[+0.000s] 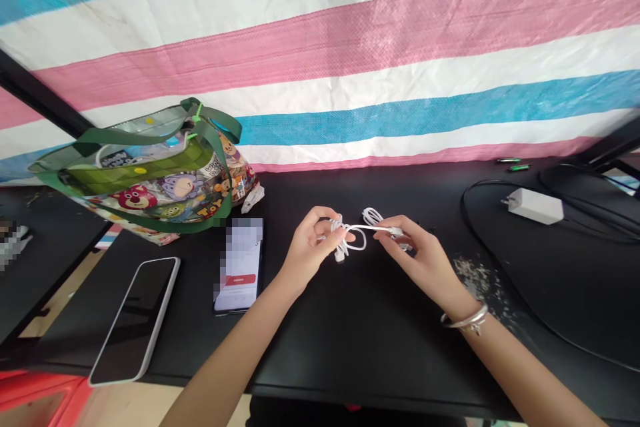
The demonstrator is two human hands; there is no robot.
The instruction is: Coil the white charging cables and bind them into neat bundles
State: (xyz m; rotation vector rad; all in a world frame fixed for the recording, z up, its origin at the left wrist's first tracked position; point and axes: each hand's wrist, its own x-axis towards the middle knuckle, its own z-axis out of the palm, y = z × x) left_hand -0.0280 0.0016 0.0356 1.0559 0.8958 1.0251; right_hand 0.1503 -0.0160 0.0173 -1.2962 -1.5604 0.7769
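A white charging cable (356, 240) is looped up between my two hands above the black table. My left hand (316, 240) is closed around the coiled bundle, and one plug end pokes out below the fingers. With thumb and fingertips, my right hand (413, 250) pinches the other end near its connector, and a short stretch of cable runs straight between the hands. Just behind my right fingertips lies a second coil of white cable (371, 216) on the table. My right wrist wears a silver bangle.
To the left are a lit phone (243, 267), a dark-screened phone in a white case (137, 320) and a green-handled cartoon bag (170, 187). At right lie a white power adapter (535, 206), black cables (493, 253) and pale crumbs (477, 280). Behind hangs a striped sheet (350, 33).
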